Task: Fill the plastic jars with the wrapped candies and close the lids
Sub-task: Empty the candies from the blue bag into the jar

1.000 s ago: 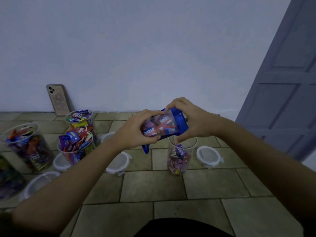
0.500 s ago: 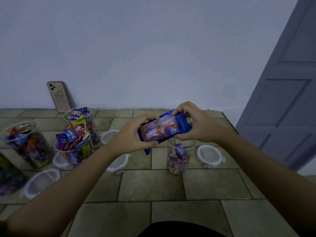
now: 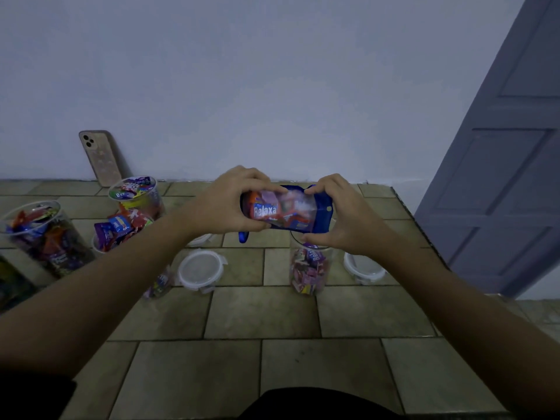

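A pale wall (image 3: 272, 86) fills the upper half, a blue-grey door (image 3: 509, 177) stands at the right, and a tiled floor (image 3: 260, 313) runs below. Both forearms reach out over the tiles.

The left hand (image 3: 224, 204) wraps the left end of the candy bag (image 3: 288, 212), fingers curled over its top and thumb beneath. The right hand (image 3: 342, 219) pinches the blue right end, fingertips on the top edge and thumb under it. 1 second ago the bag sloped, its blue end raised above the printed end. Now it lies close to level, its long axis running left to right, the "Relaxa" print facing the camera and the blue end pointing right. Both hands sit higher in the view than before, with more tile showing beneath them.

At the left stand 3 filled jars (image 3: 45, 237), 1 of them heaped above its rim. The bag is held in the air just above the mouth of the open jar (image 3: 298, 253), which stands upright on the floor, roughly half full of wrapped candies (image 3: 307, 274).

White lids (image 3: 200, 269) lie flat on the tiles, 1 on each side of the open jar. A phone (image 3: 101, 157) leans against the wall. A blue strip (image 3: 244, 236) hangs from the bag's lower edge by the left hand.
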